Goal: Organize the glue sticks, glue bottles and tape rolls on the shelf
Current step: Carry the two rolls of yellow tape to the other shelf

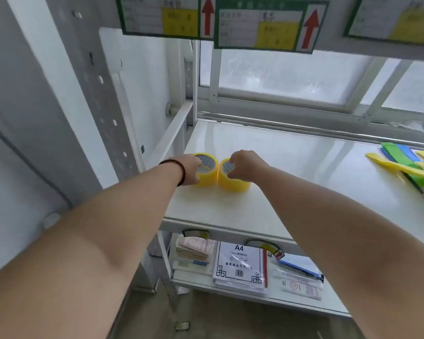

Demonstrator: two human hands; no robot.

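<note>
- The left hand [190, 167], with a dark beaded bracelet [179, 171] at the wrist, has its fingers curled over the top and near side of a yellow translucent tape roll with a grey printed core [206, 173]; the fingers are closed on it.
- The right hand [246, 166] grips a second yellow translucent tape roll [233, 181] from above, fingers bent around its upper rim.
- Both rolls stand on their flat sides on the glossy white shelf board [267, 167], just beside each other between the two sets of fingers, near the board's left front corner.
- Well to the right of the fingers lie flat yellow, green and blue plastic sheets [406, 165] at the shelf's edge.
- Beyond the fingers a metal rail runs along the back, with frosted window panes [287, 74] behind it.
- Above them hang green-framed label cards with yellow patches and red arrows [267, 25].
- Left of the fingers rises a grey perforated metal upright [105, 106] against a pale wall.
- Below the fingers a lower shelf carries a white pack marked A4 [240, 265] and stacked notebooks [196, 253].
</note>
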